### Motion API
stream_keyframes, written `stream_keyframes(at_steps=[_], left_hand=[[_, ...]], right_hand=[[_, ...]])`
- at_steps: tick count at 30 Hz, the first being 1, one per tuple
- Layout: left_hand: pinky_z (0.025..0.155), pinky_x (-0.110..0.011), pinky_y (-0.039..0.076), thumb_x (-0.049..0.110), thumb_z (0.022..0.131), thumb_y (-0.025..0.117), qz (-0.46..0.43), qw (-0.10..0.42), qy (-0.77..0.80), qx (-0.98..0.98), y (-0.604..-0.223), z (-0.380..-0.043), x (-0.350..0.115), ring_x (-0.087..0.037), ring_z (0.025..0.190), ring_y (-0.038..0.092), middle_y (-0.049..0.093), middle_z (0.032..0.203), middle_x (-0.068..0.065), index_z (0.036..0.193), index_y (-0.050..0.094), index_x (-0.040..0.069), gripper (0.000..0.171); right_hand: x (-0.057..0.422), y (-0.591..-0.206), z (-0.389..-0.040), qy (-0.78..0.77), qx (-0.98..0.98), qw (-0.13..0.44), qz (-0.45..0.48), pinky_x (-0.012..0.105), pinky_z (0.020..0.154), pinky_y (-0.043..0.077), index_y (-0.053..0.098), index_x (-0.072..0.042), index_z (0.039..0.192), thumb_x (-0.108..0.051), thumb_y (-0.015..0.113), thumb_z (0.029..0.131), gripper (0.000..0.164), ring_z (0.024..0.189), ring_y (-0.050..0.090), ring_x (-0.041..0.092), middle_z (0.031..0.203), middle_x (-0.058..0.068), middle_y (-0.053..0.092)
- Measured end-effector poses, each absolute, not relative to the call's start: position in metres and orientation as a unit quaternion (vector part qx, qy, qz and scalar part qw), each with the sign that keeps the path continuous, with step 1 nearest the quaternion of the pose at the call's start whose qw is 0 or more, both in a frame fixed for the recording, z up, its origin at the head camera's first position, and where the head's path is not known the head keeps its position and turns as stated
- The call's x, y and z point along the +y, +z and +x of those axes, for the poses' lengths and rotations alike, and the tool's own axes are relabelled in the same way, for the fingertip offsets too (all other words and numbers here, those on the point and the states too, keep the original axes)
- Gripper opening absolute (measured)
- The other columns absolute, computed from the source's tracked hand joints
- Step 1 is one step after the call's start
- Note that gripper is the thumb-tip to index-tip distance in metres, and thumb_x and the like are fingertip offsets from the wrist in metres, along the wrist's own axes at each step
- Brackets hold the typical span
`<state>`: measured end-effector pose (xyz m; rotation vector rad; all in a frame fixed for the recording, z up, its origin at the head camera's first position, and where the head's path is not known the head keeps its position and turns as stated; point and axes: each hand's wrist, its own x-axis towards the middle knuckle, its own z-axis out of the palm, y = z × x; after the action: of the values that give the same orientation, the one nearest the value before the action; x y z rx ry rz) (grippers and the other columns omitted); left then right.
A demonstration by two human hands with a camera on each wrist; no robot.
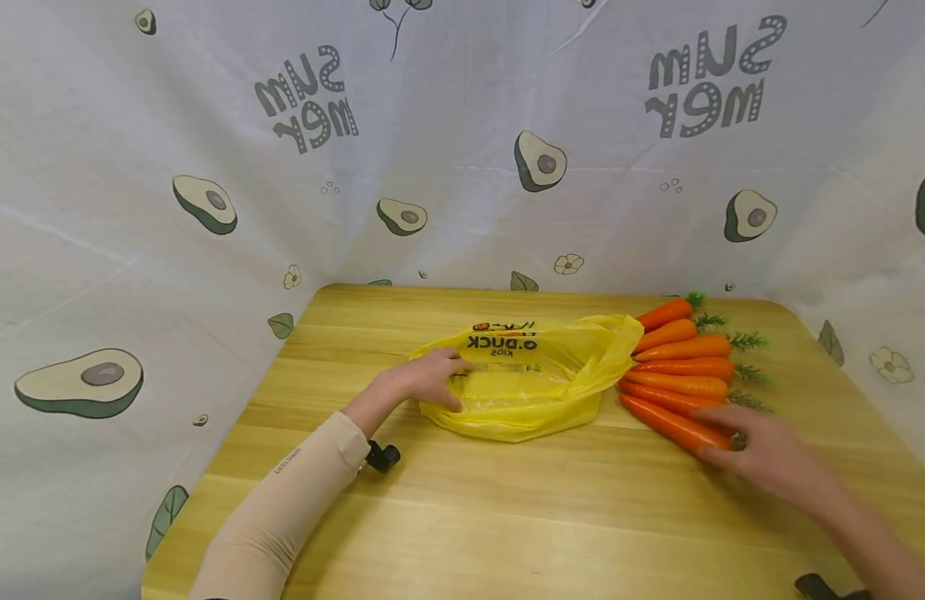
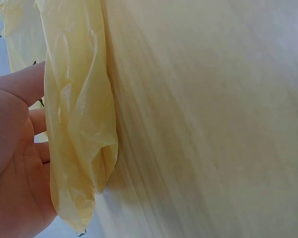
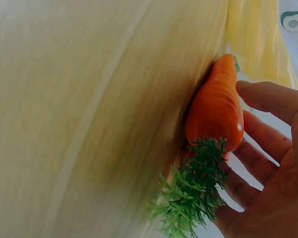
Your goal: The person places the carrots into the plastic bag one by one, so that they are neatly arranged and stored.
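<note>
A yellow plastic bag [image 1: 518, 421] with dark print lies on the table, its mouth spread toward me. My left hand [image 1: 431, 379] is at the bag's left side, thumb and fingers apart inside its mouth. In the left wrist view, the bag's crumpled edge [image 2: 82, 109] hides the fingertips. On the right, several orange carrots [image 1: 683, 365] with green tops lie fanned out, tips toward the bag. My right hand [image 1: 770, 454] is at the nearest carrot [image 1: 668, 421], fingers and thumb spread about its thick end. In the right wrist view, its leafy top [image 3: 193, 188] hangs beside the fingers.
The wooden table [image 1: 462, 517] has rounded back corners. Behind and beside it hangs a white cloth [image 1: 447, 158] printed with avocados and leaves. The farthest carrot tips meet the bag's right edge. Black wrist mounts [image 1: 382, 457] sit under the forearms.
</note>
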<state>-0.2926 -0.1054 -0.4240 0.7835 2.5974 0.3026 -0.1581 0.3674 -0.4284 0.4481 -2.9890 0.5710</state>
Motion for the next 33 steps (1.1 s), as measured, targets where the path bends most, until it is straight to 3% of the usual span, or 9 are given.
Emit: stream_keyframes(at_steps=[11,23,30,33], left_hand=[[0.116,-0.049,0.037,0.038,0.090,0.075,0.293,0.204,0.108,0.928,-0.428,-0.291,-0.105,-0.031,0.149,0.032,0.032,0.162,-0.011,0.156,0.041,0.024,0.076],[0.114,-0.047,0.040,0.036,0.089,0.077,0.288,0.198,0.109,0.931,-0.422,-0.292,-0.104,-0.029,0.146,0.036,0.034,0.160,-0.011,0.155,0.042,0.023,0.076],[0.114,-0.047,0.040,0.041,0.090,0.075,0.287,0.201,0.108,0.930,-0.420,-0.292,-0.106,-0.029,0.146,0.036,0.034,0.160,-0.011,0.156,0.040,0.023,0.076],[0.113,-0.046,0.041,0.043,0.090,0.075,0.285,0.202,0.109,0.931,-0.421,-0.292,-0.107,-0.028,0.144,0.037,0.035,0.159,-0.011,0.156,0.041,0.024,0.077]], right_hand=[[0.360,-0.434,-0.154,0.160,-0.978,0.021,0.135,0.076,0.091,0.040,0.066,0.002,0.127,-0.029,0.084,0.079,0.060,0.115,0.050,0.062,0.129,0.039,0.057],[0.357,-0.432,-0.155,0.137,-0.981,0.029,0.137,0.070,0.086,0.047,0.065,0.004,0.128,-0.027,0.085,0.078,0.062,0.106,0.058,0.059,0.121,0.037,0.063],[0.356,-0.428,-0.157,0.131,-0.984,0.014,0.124,0.057,0.072,0.053,0.065,0.004,0.129,-0.030,0.085,0.079,0.063,0.089,0.066,0.043,0.115,0.036,0.066],[0.356,-0.427,-0.157,0.135,-0.983,0.008,0.122,0.059,0.074,0.053,0.065,0.003,0.129,-0.029,0.084,0.080,0.061,0.090,0.065,0.046,0.115,0.038,0.065]])
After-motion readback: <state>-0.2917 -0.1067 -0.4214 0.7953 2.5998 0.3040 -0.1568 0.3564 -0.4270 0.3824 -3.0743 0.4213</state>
